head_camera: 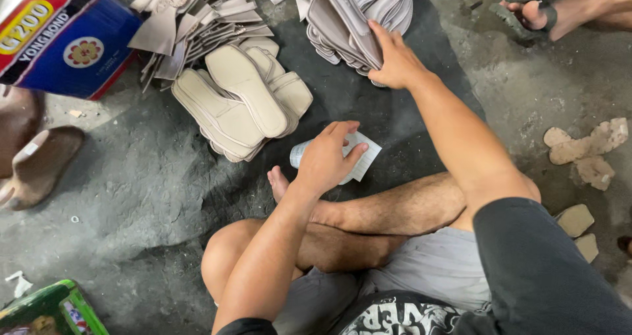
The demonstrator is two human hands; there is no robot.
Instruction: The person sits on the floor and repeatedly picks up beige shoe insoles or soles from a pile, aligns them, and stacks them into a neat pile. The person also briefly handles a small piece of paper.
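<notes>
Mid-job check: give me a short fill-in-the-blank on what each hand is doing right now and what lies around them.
1. The right hand rests on a stack of grey ____ pieces.
2. The left hand holds a small white ____ bottle above a white paper slip.
3. The pile of beige shoe insoles lies on the dark ____, left of the left hand.
4. The big tin at top left is red and ____.

Missing words: insole; plastic; floor; blue
</notes>
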